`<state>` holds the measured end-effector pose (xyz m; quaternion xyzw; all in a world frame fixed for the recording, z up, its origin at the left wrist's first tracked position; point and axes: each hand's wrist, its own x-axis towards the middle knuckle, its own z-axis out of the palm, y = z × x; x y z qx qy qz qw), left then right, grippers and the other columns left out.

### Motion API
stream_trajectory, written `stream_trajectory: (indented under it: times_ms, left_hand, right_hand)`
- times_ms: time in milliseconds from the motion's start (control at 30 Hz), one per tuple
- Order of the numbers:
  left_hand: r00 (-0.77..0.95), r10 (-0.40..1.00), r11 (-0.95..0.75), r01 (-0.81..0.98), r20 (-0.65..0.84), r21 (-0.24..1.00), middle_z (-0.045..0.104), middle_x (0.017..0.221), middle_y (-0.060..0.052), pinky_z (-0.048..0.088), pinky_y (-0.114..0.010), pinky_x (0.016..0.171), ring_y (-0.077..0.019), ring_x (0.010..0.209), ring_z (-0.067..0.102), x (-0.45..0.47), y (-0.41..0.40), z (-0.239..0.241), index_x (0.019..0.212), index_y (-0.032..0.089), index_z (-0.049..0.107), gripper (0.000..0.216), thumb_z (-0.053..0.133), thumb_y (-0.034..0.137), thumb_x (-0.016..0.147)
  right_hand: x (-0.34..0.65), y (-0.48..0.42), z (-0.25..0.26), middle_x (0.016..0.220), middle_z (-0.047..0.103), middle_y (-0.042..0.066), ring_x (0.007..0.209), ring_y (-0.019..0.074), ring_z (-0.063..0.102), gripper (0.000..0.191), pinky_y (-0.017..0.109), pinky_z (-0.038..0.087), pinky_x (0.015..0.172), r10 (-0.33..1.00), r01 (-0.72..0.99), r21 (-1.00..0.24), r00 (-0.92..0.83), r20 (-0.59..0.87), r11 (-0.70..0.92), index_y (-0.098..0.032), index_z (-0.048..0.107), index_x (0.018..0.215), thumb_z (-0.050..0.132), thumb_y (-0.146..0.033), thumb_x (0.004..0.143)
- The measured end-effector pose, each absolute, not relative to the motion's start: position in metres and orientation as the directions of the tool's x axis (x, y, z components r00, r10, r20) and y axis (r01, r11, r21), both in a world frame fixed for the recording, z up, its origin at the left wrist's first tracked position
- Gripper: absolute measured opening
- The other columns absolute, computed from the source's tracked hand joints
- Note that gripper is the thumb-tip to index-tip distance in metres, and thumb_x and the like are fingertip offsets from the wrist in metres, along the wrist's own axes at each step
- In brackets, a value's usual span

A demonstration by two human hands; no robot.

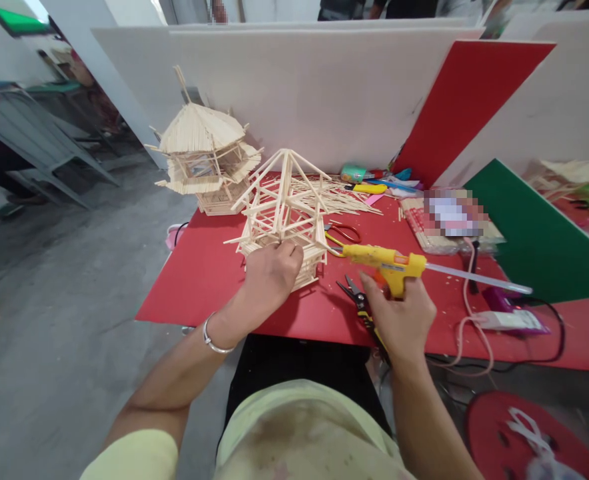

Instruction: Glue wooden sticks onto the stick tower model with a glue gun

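Frame (285,179): open lattice of thin pale sticks, peaked top; stands on the smooth red tabletop (189,287).
Left hand (274,270): fingers bunched at the frame's near side; cannot tell whether they pinch a stick.
Right hand (405,319): wrapped round the grip of the gun (374,256), yellow plastic, translucent rod (474,276) behind, nozzle near the frame.
Model (202,133): ribbed conical roof; behind, left.
Pliers (362,305): black-and-yellow, beside the right hand.

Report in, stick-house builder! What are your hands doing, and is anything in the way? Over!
Left hand at stick frame. Right hand gripping yellow glue gun, nozzle toward frame. Pliers lying close by right hand.
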<state>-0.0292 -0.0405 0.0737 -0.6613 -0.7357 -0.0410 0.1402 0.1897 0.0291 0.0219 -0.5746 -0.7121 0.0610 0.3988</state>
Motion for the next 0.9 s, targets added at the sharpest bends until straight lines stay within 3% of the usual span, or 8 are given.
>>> stream_trajectory:
  times_ms: [100, 300, 433, 533, 633, 700, 767, 900]
  left_hand:
    - [-0.081, 0.962, 0.117, 0.985, 0.260, -0.127, 0.070, 0.094, -0.008, 0.035, -0.031, 0.055, -0.0234, 0.082, 0.065, -0.030, -0.040, 0.072, 0.102, 0.020, 0.069, 0.030, 0.040, 0.012, 0.097]
    - [-0.083, 0.961, 0.123, 0.982, 0.263, -0.143, 0.073, 0.097, -0.007, 0.037, -0.030, 0.053, -0.0238, 0.083, 0.067, -0.026, -0.041, 0.074, 0.104, 0.020, 0.070, 0.028, 0.046, 0.010, 0.093]
    - [0.008, 0.860, 0.056, 0.992, 0.510, -0.110, 0.075, 0.108, -0.007, 0.045, -0.029, 0.058, -0.0207, 0.087, 0.070, -0.029, -0.047, 0.066, 0.112, 0.020, 0.070, 0.030, 0.047, 0.010, 0.094]
    - [0.015, 0.662, -0.010, 1.000, 0.749, -0.011, 0.075, 0.109, -0.007, 0.051, -0.027, 0.070, -0.0181, 0.089, 0.071, -0.037, -0.059, 0.056, 0.115, 0.019, 0.070, 0.026, 0.056, 0.015, 0.092]
    - [-0.127, 0.560, -0.027, 0.985, 0.819, 0.171, 0.075, 0.096, -0.006, 0.052, -0.025, 0.072, -0.0156, 0.081, 0.070, -0.047, -0.074, 0.045, 0.107, 0.019, 0.072, 0.020, 0.065, 0.018, 0.089]
    - [-0.232, 0.561, -0.010, 0.958, 0.795, 0.287, 0.074, 0.092, -0.006, 0.052, -0.025, 0.068, -0.0139, 0.072, 0.066, -0.051, -0.082, 0.037, 0.103, 0.019, 0.072, 0.017, 0.069, 0.021, 0.087]
    - [-0.320, 0.565, 0.010, 0.924, 0.761, 0.382, 0.072, 0.091, -0.005, 0.052, -0.025, 0.065, -0.0118, 0.064, 0.060, -0.050, -0.088, 0.028, 0.104, 0.019, 0.071, 0.021, 0.072, 0.026, 0.085]
    - [-0.425, 0.565, -0.003, 0.856, 0.707, 0.517, 0.068, 0.092, -0.004, 0.049, -0.025, 0.059, -0.0069, 0.053, 0.048, -0.037, -0.088, 0.011, 0.111, 0.018, 0.067, 0.032, 0.075, 0.030, 0.083]
  right_hand:
    - [0.220, 0.032, 0.020, 0.073, 0.061, 0.001, 0.066, 0.0193, 0.055, 0.045, 0.031, 0.038, 0.065, 0.913, 0.745, -0.609, 0.000, 0.409, 0.273, -0.022, 0.063, 0.092, 0.061, -0.066, 0.083]
    - [0.288, 0.066, -0.004, 0.076, 0.063, 0.005, 0.068, 0.0192, 0.054, 0.048, 0.031, 0.037, 0.065, 0.958, 0.812, -0.571, 0.059, 0.279, 0.117, -0.020, 0.059, 0.086, 0.049, -0.067, 0.088]
    - [0.290, 0.106, -0.026, 0.078, 0.067, 0.006, 0.070, 0.0188, 0.057, 0.053, 0.028, 0.038, 0.064, 0.993, 0.865, -0.493, -0.120, -0.016, 0.097, -0.018, 0.064, 0.093, 0.039, -0.065, 0.093]
    - [0.273, 0.131, -0.034, 0.081, 0.070, 0.007, 0.076, 0.0205, 0.062, 0.055, 0.028, 0.041, 0.067, 0.983, 0.879, -0.462, -0.166, -0.074, 0.113, -0.018, 0.069, 0.094, 0.037, -0.063, 0.095]
    - [0.258, 0.140, -0.031, 0.086, 0.072, 0.013, 0.084, 0.0266, 0.065, 0.057, 0.033, 0.044, 0.072, 0.978, 0.895, -0.428, -0.185, -0.095, 0.127, -0.015, 0.073, 0.091, 0.041, -0.061, 0.095]
    - [0.250, 0.134, -0.020, 0.100, 0.072, 0.020, 0.096, 0.0325, 0.065, 0.056, 0.039, 0.045, 0.079, 0.986, 0.915, -0.376, -0.167, -0.017, 0.148, -0.013, 0.074, 0.098, 0.042, -0.059, 0.095]
    - [0.237, 0.116, -0.005, 0.112, 0.070, 0.021, 0.105, 0.0334, 0.063, 0.053, 0.043, 0.045, 0.086, 0.968, 0.910, -0.352, -0.157, 0.194, 0.218, -0.014, 0.073, 0.110, 0.041, -0.055, 0.097]
    - [0.193, 0.064, 0.027, 0.100, 0.075, 0.007, 0.092, 0.0188, 0.066, 0.031, 0.031, 0.050, 0.085, 0.741, 0.579, -0.470, -0.442, 0.505, 0.666, -0.022, 0.074, 0.109, 0.050, -0.038, 0.099]
